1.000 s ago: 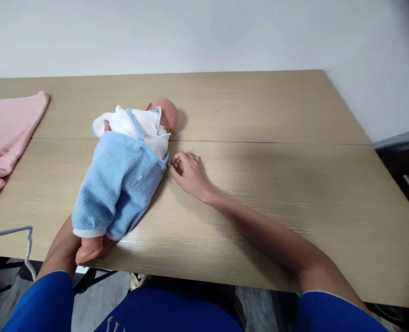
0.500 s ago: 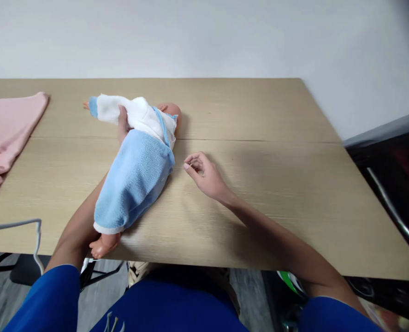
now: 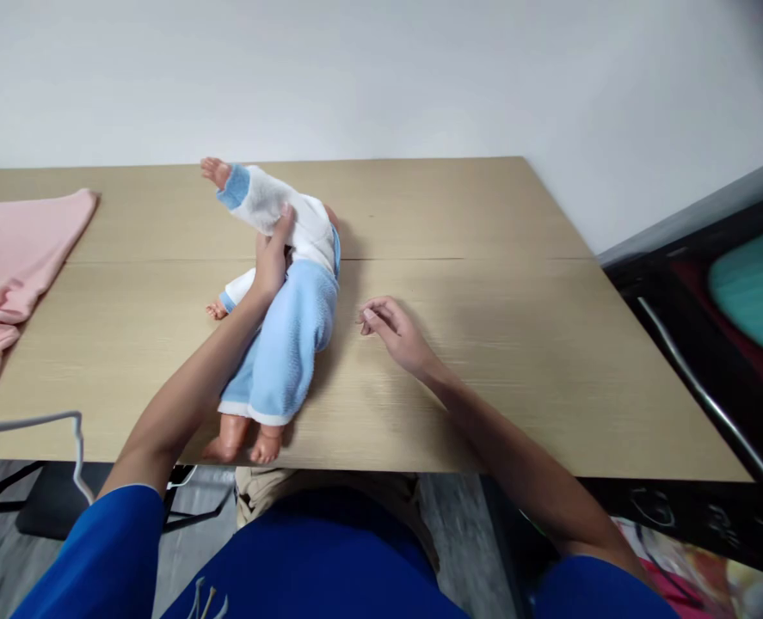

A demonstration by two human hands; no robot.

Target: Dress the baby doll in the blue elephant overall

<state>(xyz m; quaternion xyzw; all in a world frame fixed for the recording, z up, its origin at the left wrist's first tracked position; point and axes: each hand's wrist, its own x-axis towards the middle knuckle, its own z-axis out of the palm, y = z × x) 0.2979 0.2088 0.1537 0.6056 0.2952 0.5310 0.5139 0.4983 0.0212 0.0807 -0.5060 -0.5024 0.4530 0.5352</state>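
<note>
Inspector: Doll (image 3: 287, 344) position and long axis?

Operator: It lies on its side on the table (image 3: 516, 361), directly on the wood and in no container. Its long axis runs from the 2 bare feet (image 3: 249, 445) at the near edge, up and slightly right, to the head at the far end, which is mostly hidden. 1 white sleeve (image 3: 258, 196) sticks up toward the far left.

Inspector: Grip state?

Operator: My left hand (image 3: 270, 262) is wrapped on the doll's upper body from its left side, thumb pointing up. My right hand (image 3: 397, 331) holds nothing. Its fingers are loosely curled, low over the table just to the right of the doll, apart from it. Only the left hand has contact.

Inspector: Surroundings?

Operator: 1 pink cloth (image 3: 13, 249) lies well apart at the left edge. 1 white cable (image 3: 58, 419) hangs near the front-left corner.
</note>
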